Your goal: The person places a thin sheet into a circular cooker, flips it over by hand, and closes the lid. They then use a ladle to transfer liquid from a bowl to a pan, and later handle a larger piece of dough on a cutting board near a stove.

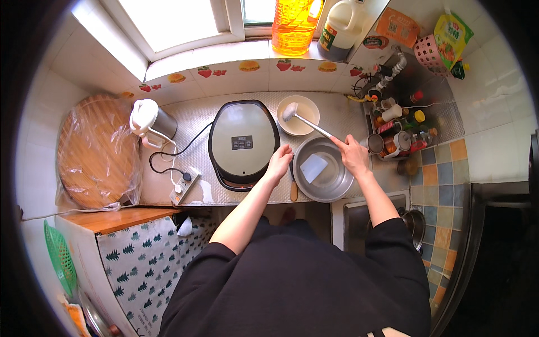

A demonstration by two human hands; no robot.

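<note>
My right hand (353, 156) is closed around the handle of a long metal ladle (310, 125). The ladle's pale-coated head is over a white bowl (306, 105) of pale liquid. Below the bowl stands a grey metal basin (331, 189), with a translucent bluish scraper (313, 167) lying in it. My left hand (279, 163) is at the right edge of a closed electric griddle (243, 143), its fingers loosely curled; whether it touches the edge I cannot tell. A wooden-handled tool (294, 191) lies between griddle and basin, partly hidden.
A power strip (185, 187) with plugged cords and a white-lidded jug (156, 118) stand left of the griddle. Further left leans a plastic-wrapped wooden board (99, 151). Seasoning bottles crowd a rack (393, 158) at right. An oil bottle (296, 29) stands on the window sill.
</note>
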